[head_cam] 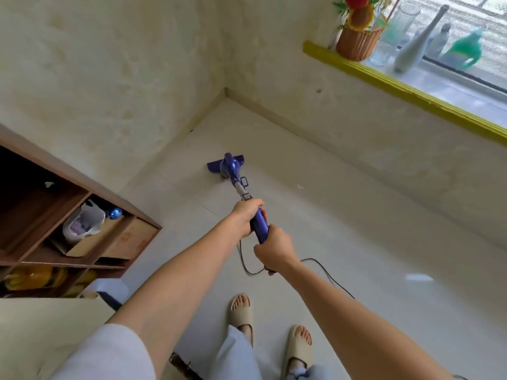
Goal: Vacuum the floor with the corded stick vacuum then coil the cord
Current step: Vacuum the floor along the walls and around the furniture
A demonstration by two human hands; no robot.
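A purple corded stick vacuum (230, 169) stands on the pale tiled floor (343, 242), its flat head (212, 167) pointed toward the room's corner. My left hand (245, 216) grips the upper part of the purple handle (259, 224). Just below it, my right hand (274, 249) grips the handle's end. The black cord (326, 274) drops from the handle, loops under my hands and trails off to the right across the floor behind my right arm.
A wooden shelf unit (82, 215) with a plastic bag and boxes stands at the left. A yellow-edged windowsill (397, 83) at the upper right carries a basket of flowers, glasses and bottles. My feet in beige slippers (297, 349) stand at the bottom.
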